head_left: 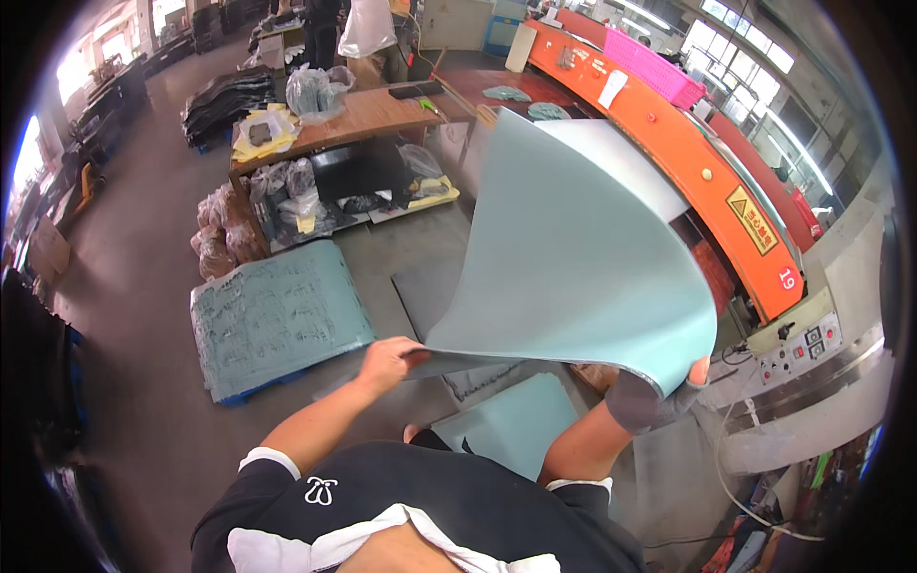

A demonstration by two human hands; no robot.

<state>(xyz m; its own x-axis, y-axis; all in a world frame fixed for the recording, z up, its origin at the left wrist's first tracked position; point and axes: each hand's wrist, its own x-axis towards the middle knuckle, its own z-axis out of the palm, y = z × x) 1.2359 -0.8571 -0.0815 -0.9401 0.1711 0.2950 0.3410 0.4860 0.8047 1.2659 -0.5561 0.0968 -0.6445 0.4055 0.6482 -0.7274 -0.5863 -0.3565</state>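
A large pale blue-green flexible sheet (573, 258) bows upward in front of me, its far end rising toward the orange machine. My left hand (390, 364) pinches the sheet's near left corner, fingers closed over the edge. At the near right corner my right hand (695, 374) grips the sheet; it wears a grey covering, and the sheet hides most of its fingers. Below the sheet, close to my body, lies a flat blue-green sheet or stack (516, 420) of the same colour.
An orange machine (659, 129) with a control panel (802, 351) runs along the right, a pink basket (654, 67) on top. To the left, cut blue-green sheets (277, 315) lie stacked on a blue pallet. A wooden table (358, 116) stands beyond, with plastic bags (317, 93).
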